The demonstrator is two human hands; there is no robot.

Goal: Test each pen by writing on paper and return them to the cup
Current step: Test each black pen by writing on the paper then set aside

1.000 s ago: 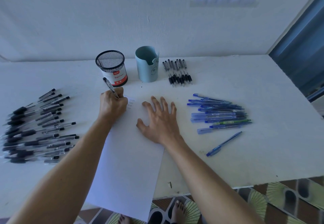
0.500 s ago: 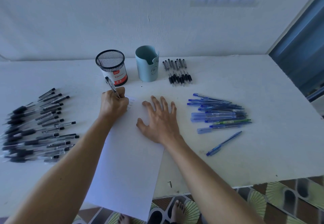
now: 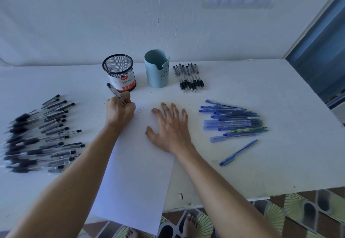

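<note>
Pen [image 3: 114,93] is gripped in the curled fingers of the left hand [image 3: 119,111], left of centre. Its tip is hidden under the fist at the top of the paper [image 3: 138,181], and its long axis slants up-left toward the mesh cup [image 3: 119,73] just above, nearer this hand. The right hand [image 3: 169,127] lies flat with spread fingers, pinning the sheet. The cup's label reads "Ball Pens"; the scribbles are illegible.

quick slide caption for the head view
Left hand writes with a black pen on white paper while right hand presses it flat.
</note>
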